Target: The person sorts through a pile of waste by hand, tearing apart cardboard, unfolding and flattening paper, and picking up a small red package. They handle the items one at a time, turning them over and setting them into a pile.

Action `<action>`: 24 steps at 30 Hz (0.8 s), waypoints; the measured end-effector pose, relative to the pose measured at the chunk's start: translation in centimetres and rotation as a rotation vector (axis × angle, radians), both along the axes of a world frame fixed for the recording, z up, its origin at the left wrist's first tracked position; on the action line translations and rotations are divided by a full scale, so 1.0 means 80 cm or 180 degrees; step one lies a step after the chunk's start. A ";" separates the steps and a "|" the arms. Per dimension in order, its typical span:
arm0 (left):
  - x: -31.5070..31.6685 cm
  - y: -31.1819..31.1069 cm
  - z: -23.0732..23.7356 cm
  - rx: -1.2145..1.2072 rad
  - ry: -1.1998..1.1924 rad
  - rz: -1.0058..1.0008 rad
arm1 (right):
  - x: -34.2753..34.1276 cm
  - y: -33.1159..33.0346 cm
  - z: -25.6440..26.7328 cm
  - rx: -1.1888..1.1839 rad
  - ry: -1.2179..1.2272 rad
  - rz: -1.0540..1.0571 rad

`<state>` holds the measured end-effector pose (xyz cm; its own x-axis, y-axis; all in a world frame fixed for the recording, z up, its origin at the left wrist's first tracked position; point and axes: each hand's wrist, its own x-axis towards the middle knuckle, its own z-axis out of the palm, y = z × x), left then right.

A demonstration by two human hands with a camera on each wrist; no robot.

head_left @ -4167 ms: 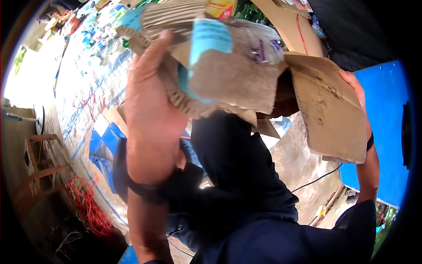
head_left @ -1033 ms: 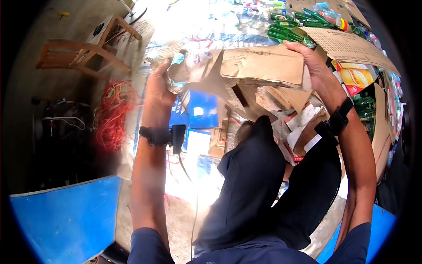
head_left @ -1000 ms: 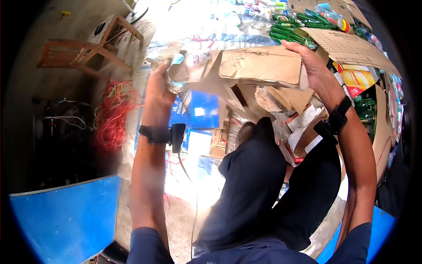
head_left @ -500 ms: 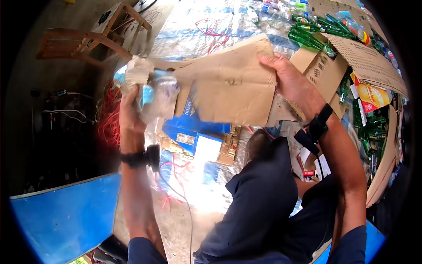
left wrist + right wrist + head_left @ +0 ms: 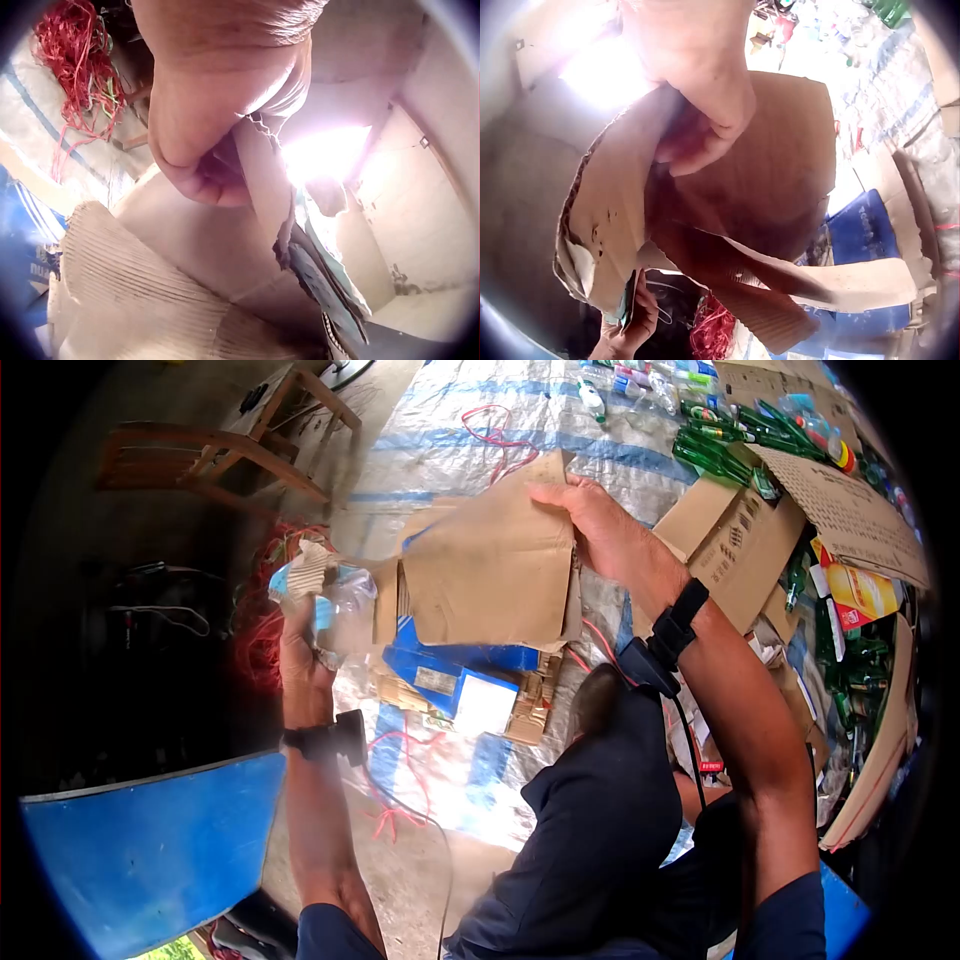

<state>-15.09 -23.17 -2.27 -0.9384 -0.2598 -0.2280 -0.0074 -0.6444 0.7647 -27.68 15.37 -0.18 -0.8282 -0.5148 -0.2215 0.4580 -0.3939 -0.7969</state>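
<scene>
A bundle of brown cardboard pieces (image 5: 485, 570) is held up between both hands in the head view. The left hand (image 5: 303, 655) grips its left end, where torn corrugated card and a light-blue patch show. In the left wrist view that hand (image 5: 225, 105) has its fingers curled round the torn card (image 5: 262, 180). The right hand (image 5: 600, 530) pinches the upper right edge, thumb on the near face. In the right wrist view the right hand (image 5: 705, 90) has its fingers inside the folded cardboard (image 5: 780, 150). Below the bundle lies a blue printed box (image 5: 425, 665) on flattened cardboard.
A striped woven sheet (image 5: 420, 450) covers the floor. Green bottles (image 5: 705, 450), cardboard flaps (image 5: 730, 550) and a yellow-red carton (image 5: 865, 595) lie at the right. Red string (image 5: 260, 640), a wooden chair (image 5: 240, 455) and a blue panel (image 5: 160, 850) are at the left.
Both hands have kept hold while the bundle turned and came over the blue box. The right hand has moved left, nearer to the left hand, since half a second ago; the view has also shifted.
</scene>
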 end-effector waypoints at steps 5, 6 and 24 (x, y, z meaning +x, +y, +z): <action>-0.003 0.006 0.035 0.0024 -0.0015 -0.0044 | -0.003 0.008 0.012 -0.0193 0.0352 0.0037; 0.001 0.013 0.040 -0.0019 0.0030 -0.0139 | 0.004 0.012 0.008 -0.0194 0.0349 0.0039; 0.133 0.025 -0.282 -0.1093 -0.2082 0.0632 | 0.170 0.052 -0.256 0.1512 -0.1364 0.0627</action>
<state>-4.48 -21.20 -24.83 -0.5682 -0.5662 -0.5971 -0.4365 -0.4078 0.8020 -14.05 19.50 -20.70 -0.5170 -0.4127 -0.7499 0.8001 0.0783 -0.5948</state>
